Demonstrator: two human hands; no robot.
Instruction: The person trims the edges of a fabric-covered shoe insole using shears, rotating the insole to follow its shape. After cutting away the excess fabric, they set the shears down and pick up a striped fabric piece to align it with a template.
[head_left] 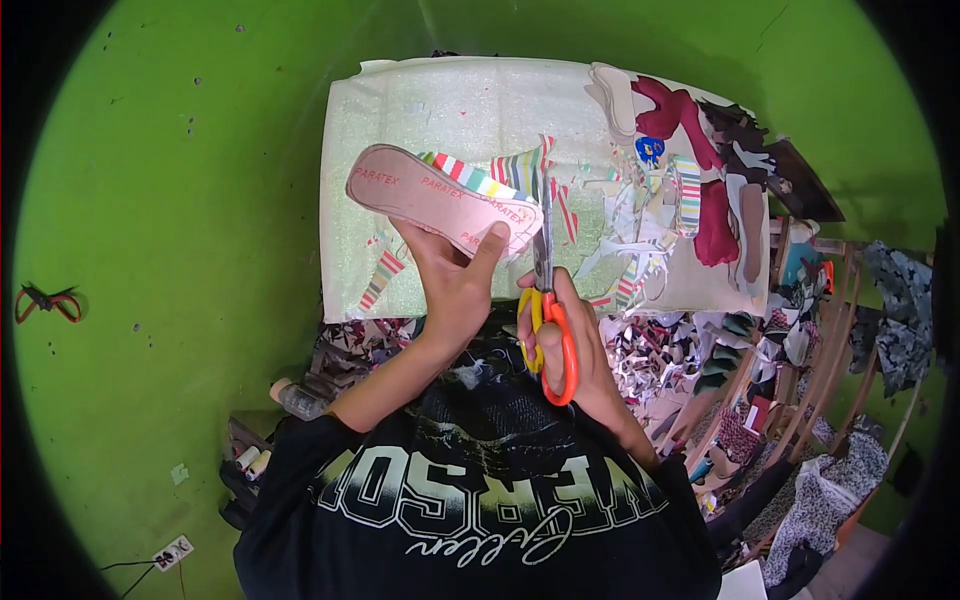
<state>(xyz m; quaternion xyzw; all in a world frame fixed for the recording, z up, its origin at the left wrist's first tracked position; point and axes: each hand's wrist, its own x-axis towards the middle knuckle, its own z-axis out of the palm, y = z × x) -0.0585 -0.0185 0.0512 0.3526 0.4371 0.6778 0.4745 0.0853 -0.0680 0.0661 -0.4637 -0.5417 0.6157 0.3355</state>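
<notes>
A pale pink shoe insole (425,200) printed "PARATEX" is gripped in my left hand (452,280), thumb on its face near the right end. Striped fabric (470,178) shows along the insole's upper edge and sticks out behind it. My right hand (578,325) is closed round scissors (545,282) with orange and yellow handles. Their blades point away from me, right beside the insole's right end. Below the insole, a striped scrap (381,279) lies on the white-covered table (350,115).
Striped offcuts (630,250) litter the table's right half. Beyond them are a blue roundish object (650,150), dark red pieces (714,225) and beige insoles (613,100). A wooden rack (820,370) with fabric stands at right. Another pair of scissors (47,304) hangs on the green wall.
</notes>
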